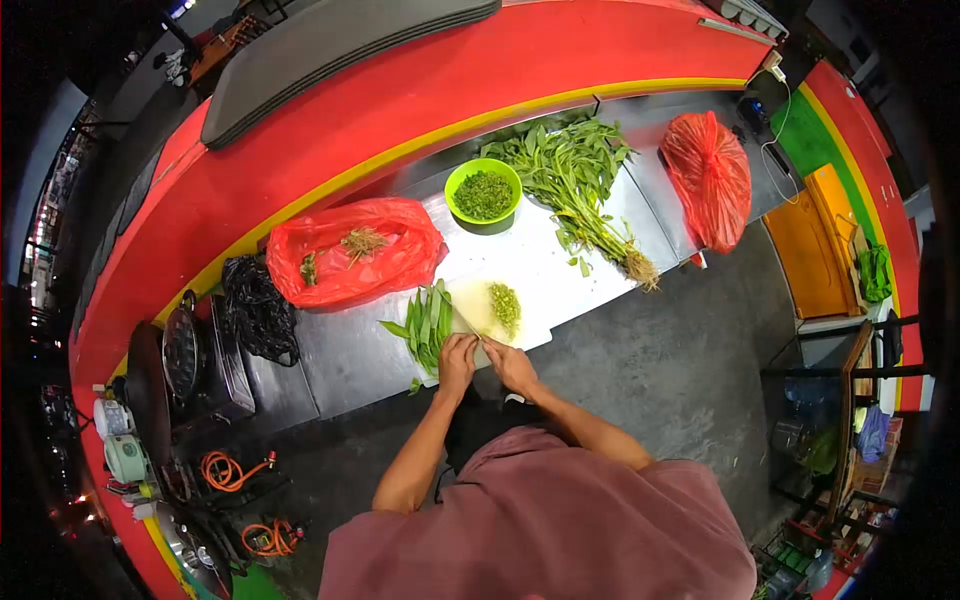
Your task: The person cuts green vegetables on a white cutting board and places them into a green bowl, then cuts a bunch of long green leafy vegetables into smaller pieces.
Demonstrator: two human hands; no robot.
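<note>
My right hand is closed around the handle of a knife, whose blade points up and left over the white cutting board. Beside it, my left hand has its fingers bent together near the board's front edge; what they hold, if anything, is too small to tell. Long green leaves lie just above and left of my left hand. Chopped green pieces form a pile on the board, above my right hand.
A green bowl of chopped greens stands behind the board. Leafy stems with roots lie to its right. An open red bag, a black bag and a tied red bag rest on the metal counter.
</note>
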